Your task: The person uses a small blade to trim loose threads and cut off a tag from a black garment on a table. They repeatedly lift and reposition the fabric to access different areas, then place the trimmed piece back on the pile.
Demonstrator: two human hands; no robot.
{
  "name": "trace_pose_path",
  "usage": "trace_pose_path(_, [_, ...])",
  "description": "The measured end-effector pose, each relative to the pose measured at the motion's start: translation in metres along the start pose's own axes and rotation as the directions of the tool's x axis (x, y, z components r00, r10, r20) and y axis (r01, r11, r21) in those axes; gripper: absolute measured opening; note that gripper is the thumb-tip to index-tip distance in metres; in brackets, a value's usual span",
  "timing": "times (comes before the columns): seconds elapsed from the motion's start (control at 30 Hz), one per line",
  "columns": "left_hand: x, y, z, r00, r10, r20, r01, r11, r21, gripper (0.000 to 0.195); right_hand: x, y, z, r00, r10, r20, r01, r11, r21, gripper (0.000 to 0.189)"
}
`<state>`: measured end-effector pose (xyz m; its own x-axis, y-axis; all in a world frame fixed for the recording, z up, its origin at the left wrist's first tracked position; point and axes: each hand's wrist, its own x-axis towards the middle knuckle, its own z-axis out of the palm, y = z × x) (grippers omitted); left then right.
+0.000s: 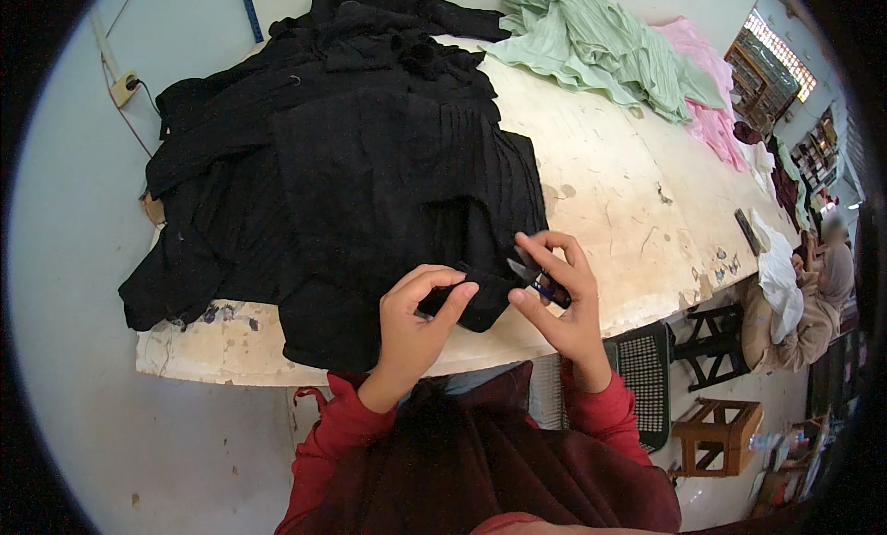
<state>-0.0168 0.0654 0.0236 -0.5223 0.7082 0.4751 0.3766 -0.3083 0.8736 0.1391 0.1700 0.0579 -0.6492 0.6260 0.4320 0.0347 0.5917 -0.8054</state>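
A dark pleated black garment (388,181) is spread over the near left of the worktable, with its lower edge close to me. My left hand (421,312) pinches a fold of this cloth between thumb and index finger. Just right of it, my right hand (569,292) holds small thread snips (537,283), their pointed metal blades facing the left hand. The blade tips lie over the cloth edge; whether they touch it I cannot tell. Part of the snips' handle is hidden by my fingers.
More black clothing (388,8) is heaped behind. Pale green cloth (589,50) and pink cloth (717,129) lie along the worktable's (624,209) far side. A dark object (747,231) rests near the right edge. Stools (717,438) and a seated person (821,278) are to the right.
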Motion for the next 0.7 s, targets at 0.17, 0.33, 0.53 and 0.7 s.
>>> trace_pose_path(0.17, [-0.005,-0.004,0.004,0.988,0.144,-0.061,-0.137,0.985,0.109,0.014,-0.001,-0.011,0.002,0.99,0.116,0.078,-0.123,0.988,0.088,0.03])
trace_pose_path(0.33, [-0.006,-0.007,0.006,0.965,0.255,-0.058,-0.244,0.957,0.155,0.015,-0.002,-0.008,0.006,0.991,0.124,0.046,-0.128,0.986,0.111,0.023])
trace_pose_path(0.53, [-0.007,-0.007,0.005,0.957,0.286,-0.045,-0.275,0.947,0.168,0.016,0.0,-0.003,0.009,0.994,0.097,0.057,-0.104,0.986,0.133,0.02])
trace_pose_path(0.7, [-0.007,-0.008,0.004,0.957,0.289,-0.03,-0.281,0.947,0.158,0.016,0.001,-0.002,0.008,0.989,0.108,0.1,-0.122,0.981,0.154,0.02])
